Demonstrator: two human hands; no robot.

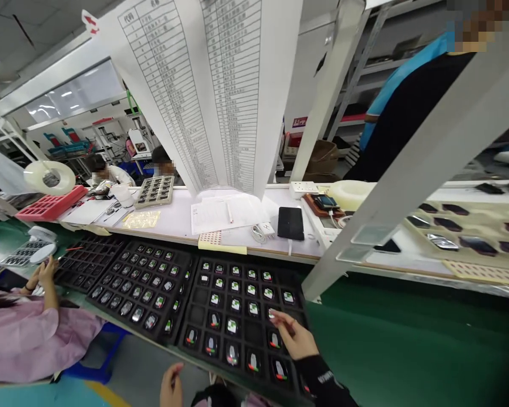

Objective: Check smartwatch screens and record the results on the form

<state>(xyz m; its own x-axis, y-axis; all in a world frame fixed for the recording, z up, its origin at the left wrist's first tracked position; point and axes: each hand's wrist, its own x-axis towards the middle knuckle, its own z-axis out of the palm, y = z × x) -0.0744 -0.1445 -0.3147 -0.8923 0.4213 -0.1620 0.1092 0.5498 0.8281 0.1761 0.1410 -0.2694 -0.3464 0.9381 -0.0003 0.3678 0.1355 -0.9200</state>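
Observation:
My right hand (296,337) reaches over a black compartment tray (201,297), its thumb and fingers pinched on a small smartwatch body (272,312) at the tray's right side. Most of that watch is hidden by the fingertips. Around it, several watch bodies lie in square pockets; those at the back show white and green screens, while front ones, such as this watch body (253,360), show a pale shape with red and green. My left hand (172,386) hangs low, in front of the tray's near edge, fingers a little apart and nothing visible in them.
Left of my tray stands another filled black tray (139,282). A co-worker in a pink garment (29,339) sits at far left. The raised shelf holds a black tablet (290,223), papers (224,212) and a charger. A slanted white post (390,186) rises right of the tray.

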